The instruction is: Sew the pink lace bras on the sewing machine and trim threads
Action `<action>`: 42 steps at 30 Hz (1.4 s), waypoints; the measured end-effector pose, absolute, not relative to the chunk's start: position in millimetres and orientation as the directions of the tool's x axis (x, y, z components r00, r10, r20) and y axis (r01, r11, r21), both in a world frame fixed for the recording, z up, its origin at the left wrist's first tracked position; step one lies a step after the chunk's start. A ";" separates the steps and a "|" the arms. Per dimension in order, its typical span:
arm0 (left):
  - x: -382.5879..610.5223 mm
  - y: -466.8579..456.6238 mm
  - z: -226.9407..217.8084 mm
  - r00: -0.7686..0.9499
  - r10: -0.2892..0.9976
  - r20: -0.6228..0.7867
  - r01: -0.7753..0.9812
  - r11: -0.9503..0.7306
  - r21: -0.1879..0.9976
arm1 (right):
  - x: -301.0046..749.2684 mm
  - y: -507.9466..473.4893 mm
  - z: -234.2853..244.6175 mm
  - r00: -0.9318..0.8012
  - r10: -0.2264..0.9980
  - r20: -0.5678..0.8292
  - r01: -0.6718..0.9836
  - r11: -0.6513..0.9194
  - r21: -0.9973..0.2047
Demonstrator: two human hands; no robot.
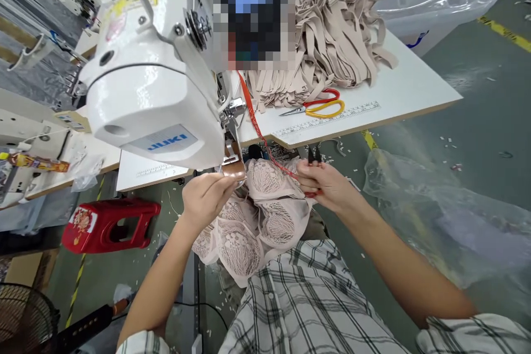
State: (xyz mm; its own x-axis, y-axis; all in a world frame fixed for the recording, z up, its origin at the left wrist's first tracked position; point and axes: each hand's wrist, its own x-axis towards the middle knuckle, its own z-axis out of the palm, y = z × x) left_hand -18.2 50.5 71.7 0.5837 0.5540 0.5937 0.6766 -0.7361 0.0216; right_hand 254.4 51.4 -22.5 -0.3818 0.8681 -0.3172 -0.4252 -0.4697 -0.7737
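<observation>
2 hands apart: left hand [207,199] at the coppery plate [234,171] under the sewing machine [153,99], whether gripping cloth cannot be told; right hand [323,183] clamped on dark-tipped snips [311,156], a red strip [254,117] running to its fingers. Beige lace bras [279,222] bunched between and below the hands. Beyond the right hand, scissors [312,108] lie on the worktop [417,80] beside heaped beige straps [340,38].

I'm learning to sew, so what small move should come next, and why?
Probably guide the lace bras with the left hand, which is right at the presser foot; the bras lie just below, and the right hand is occupied holding dark-bladed snips.
</observation>
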 end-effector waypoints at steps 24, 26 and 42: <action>15.9 49.2 41.1 -0.071 0.828 0.556 0.945 -0.123 0.305 | 257.5 64.1 -56.3 -0.050 0.976 -0.214 0.344 -0.184 -0.921; 15.0 51.4 38.8 -0.085 0.811 0.579 0.949 -0.112 0.296 | 288.0 69.9 -92.5 -0.030 0.994 -0.105 0.687 -0.056 -0.725; 17.6 54.2 39.4 -0.122 0.829 0.546 0.969 -0.020 0.247 | 295.1 60.7 -141.9 -0.218 0.967 -0.132 0.752 0.081 -0.654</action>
